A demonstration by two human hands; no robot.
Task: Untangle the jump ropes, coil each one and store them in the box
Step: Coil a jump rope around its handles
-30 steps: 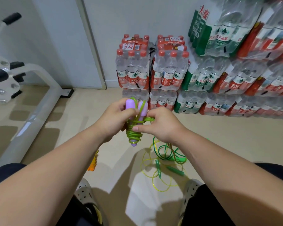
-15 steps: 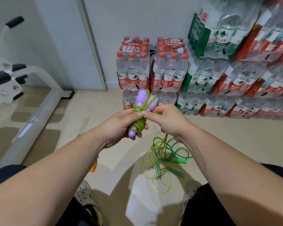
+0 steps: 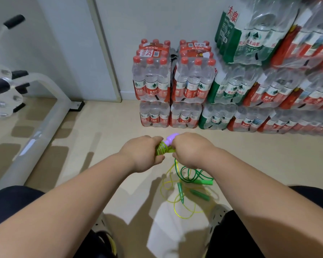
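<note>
The purple handles (image 3: 170, 140), wrapped in lime cord (image 3: 162, 148), were clasped by the left hand (image 3: 144, 155), apparently so the coil could not spring loose while its free end was pinched by the right hand (image 3: 191, 149). Beneath the grip, green ropes (image 3: 193, 180) lay tangled on the floor (image 3: 119, 131); no box was seen.

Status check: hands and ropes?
Left hand and right hand grip purple-handled rope, cord wound on. Green-handled ropes tangled on floor. Box not in view.

Your purple-handled rope (image 3: 170, 139) is up off the floor, lime cord (image 3: 161, 148) wound tight round its handles. Below, the green-handled ropes (image 3: 203, 182) lie tangled on the floor in loose green and yellow loops, one strand rising to the bundle.
</note>
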